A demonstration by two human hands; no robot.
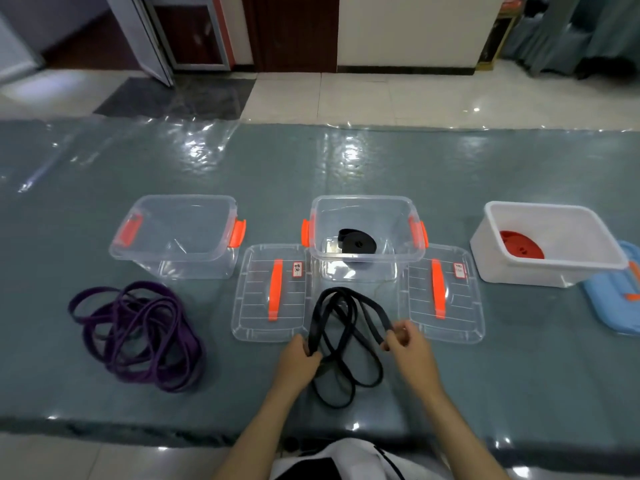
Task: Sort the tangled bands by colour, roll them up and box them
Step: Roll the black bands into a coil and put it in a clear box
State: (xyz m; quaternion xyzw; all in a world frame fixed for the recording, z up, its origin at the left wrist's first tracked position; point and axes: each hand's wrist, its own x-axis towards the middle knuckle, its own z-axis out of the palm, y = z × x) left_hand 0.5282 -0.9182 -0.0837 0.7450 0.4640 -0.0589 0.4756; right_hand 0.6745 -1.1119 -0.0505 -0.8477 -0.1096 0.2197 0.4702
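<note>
**Black bands held in both hands at the near worktop edge**

Black loose bands (346,341) lie in a tangled bundle on the worktop (346,168), just in front of the middle clear box (363,237). The left hand (298,363) grips several strands of the bundle, fingers curled round them. The right hand (408,348) pinches one strand at the bundle's right side between thumb and fingertips. The part between the hands is raised; the lower loops rest on the worktop.

Contents and positions:

- Middle clear box: holds one rolled black band (356,242). Orange latches sit on both sides.
- Left clear box (176,233): same type, orange latches, no bands visible inside.
- White box (547,244), far right: holds one rolled red band (521,244).
- Purple bands (138,334): loose tangled pile on the worktop, in front of the left clear box and well apart from both hands.
- Two clear lids with orange handles lie flat: the left lid (270,292) between the two clear boxes, the right lid (445,292) between the middle clear box and the white box.
- Blue lid (613,299): at the right edge, partly out of view.

A glossy clear sheet covers the grey-green worktop.
</note>
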